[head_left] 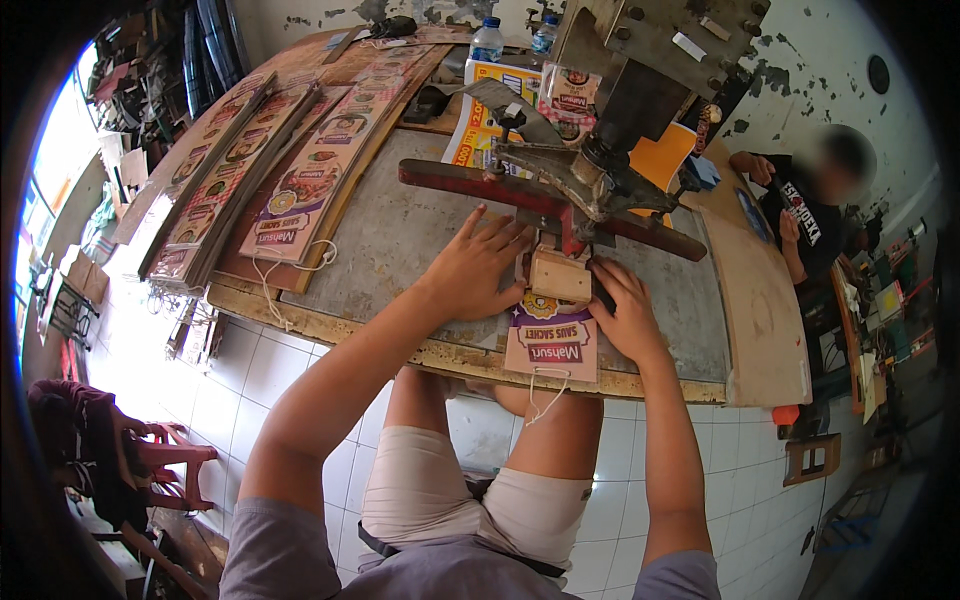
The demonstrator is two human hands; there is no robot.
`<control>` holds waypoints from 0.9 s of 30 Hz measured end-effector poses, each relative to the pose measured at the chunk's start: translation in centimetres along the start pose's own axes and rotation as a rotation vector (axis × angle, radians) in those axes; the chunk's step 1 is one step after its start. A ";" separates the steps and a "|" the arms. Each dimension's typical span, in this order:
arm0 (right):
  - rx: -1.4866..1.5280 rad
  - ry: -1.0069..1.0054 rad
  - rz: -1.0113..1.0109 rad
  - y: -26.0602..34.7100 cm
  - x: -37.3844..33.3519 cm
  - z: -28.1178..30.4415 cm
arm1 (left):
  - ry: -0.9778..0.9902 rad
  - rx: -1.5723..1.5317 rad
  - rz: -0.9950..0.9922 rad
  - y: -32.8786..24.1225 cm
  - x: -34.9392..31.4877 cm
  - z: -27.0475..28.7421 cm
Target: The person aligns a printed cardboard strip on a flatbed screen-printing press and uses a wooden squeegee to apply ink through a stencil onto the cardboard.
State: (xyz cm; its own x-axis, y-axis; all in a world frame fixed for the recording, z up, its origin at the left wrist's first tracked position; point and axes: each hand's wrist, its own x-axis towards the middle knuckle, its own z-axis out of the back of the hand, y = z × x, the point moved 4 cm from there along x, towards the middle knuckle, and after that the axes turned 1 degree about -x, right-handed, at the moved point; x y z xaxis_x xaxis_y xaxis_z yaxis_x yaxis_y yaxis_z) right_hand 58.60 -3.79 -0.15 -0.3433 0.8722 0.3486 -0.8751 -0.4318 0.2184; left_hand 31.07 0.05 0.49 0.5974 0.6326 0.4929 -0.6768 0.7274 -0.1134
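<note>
A pink printed hanging card with a white string lies on the grey metal plate, its near end at the table's edge. On top of it sits a wooden block, beneath the red-armed press. My left hand lies at the block's left side with fingers spread, the thumb near the block and card. At the right edge of the card rests my right hand, its fingers stretched forward along the block. The far part of the card is hidden under block and press.
Stacks of similar long printed cards lie at the left on boards. Water bottles and a yellow printed sheet are behind the press. A co-worker sits at the far right. A red stool stands at lower left.
</note>
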 end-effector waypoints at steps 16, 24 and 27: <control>0.014 -0.008 -0.009 0.1 0.0 0.2 | 0.022 -0.001 -0.031 -0.5 0.4 1.0; 0.015 -0.004 -0.006 0.2 0.0 0.3 | -0.056 -0.131 -0.068 -0.3 0.4 0.9; 0.028 -0.004 -0.013 0.2 -0.1 0.3 | 0.001 -0.176 -0.041 -0.3 0.4 1.0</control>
State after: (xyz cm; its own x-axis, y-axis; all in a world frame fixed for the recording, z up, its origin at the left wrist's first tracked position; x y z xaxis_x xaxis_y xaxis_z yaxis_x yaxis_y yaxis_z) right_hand 58.57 -3.99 0.13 -0.3306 0.8766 0.3497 -0.8695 -0.4270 0.2483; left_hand 31.10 -0.17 1.57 0.6232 0.6018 0.4995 -0.5664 0.7877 -0.2423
